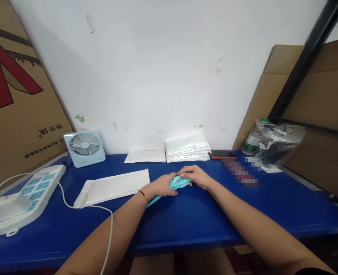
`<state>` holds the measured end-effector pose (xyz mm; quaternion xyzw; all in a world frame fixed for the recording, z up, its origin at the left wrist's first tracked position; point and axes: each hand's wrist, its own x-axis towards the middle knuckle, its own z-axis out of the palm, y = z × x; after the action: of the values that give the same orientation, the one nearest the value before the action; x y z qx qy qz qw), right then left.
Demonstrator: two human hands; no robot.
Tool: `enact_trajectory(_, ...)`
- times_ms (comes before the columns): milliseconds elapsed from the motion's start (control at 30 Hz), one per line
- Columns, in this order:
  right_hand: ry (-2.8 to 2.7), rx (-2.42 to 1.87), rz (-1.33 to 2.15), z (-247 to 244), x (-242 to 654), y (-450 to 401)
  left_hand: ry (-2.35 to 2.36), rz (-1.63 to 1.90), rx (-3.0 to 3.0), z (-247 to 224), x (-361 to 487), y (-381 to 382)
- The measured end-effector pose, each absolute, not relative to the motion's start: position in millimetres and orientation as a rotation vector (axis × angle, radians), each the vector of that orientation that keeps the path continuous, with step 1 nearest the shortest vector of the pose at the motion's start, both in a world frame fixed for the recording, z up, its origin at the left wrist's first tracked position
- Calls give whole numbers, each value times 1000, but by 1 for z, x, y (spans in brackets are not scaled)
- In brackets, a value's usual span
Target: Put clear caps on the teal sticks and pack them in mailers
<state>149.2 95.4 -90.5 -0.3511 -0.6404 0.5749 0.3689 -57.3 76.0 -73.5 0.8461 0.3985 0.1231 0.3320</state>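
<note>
Both hands are closed around a folded turquoise bundle [180, 182] in the middle of the table. It looks like thin, layered material, but its exact kind cannot be made out. My left hand [165, 185] grips its left side, and a turquoise tail hangs out below the wrist. On the other side, my right hand [197, 176] pinches the upper right edge with bent fingers. Left of my left hand, a flat white padded mailer [114, 187] lies on the blue table [192, 225]. Behind the hands is a stack of white mailers [187, 147], beside another flat mailer [145, 156].
A light blue fan [85, 148] stands at the back left, near a white power strip [47, 187] with a plugged-in charger [7, 206]. Its cable crosses my left forearm. At the back right are a phone [222, 154], a bottle [251, 143] and a clear plastic bag [280, 143].
</note>
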Motion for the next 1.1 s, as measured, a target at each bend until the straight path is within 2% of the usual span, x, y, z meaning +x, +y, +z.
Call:
enact_trajectory(233,-1584,-887,1464,-100,152,100,939,201,2169,-64,-67,76)
enact_trajectory(633,-1655,-943,1305,-99,153,93,883,208,2193,-62,-71,76)
enact_trajectory(1100,-1729,-995,1141,-94,144,87,1029,378,2318,-74,-59,70)
